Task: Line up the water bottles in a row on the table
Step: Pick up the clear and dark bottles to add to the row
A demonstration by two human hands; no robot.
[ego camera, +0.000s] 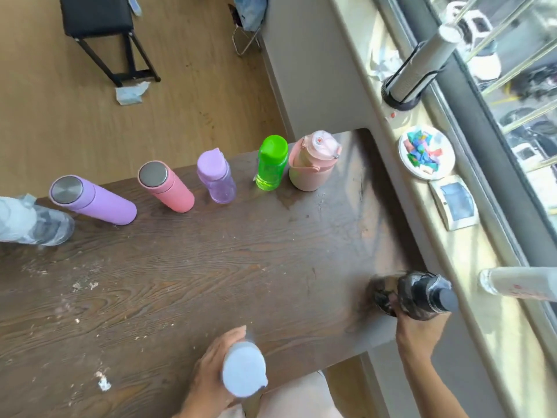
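Along the far edge of the dark wooden table (211,267) six bottles stand in a row: a clear bottle (39,221) at the far left corner, then a purple flask (93,200), a pink flask (165,187), a lilac plastic bottle (215,176), a green bottle (271,162) and a pale pink jug (313,161) near the far right corner. Two more bottles are well apart from that row, both at the near side. The left hand (211,369) is wrapped around a bottle with a pale blue-white lid (244,368) at the near edge; only its top shows. The right hand (417,333) grips a dark bottle (413,295) from below at the near right corner, the bottle blurred and tilted with its cap pointing right, past the table's right edge. Whether its base touches the wood cannot be told.
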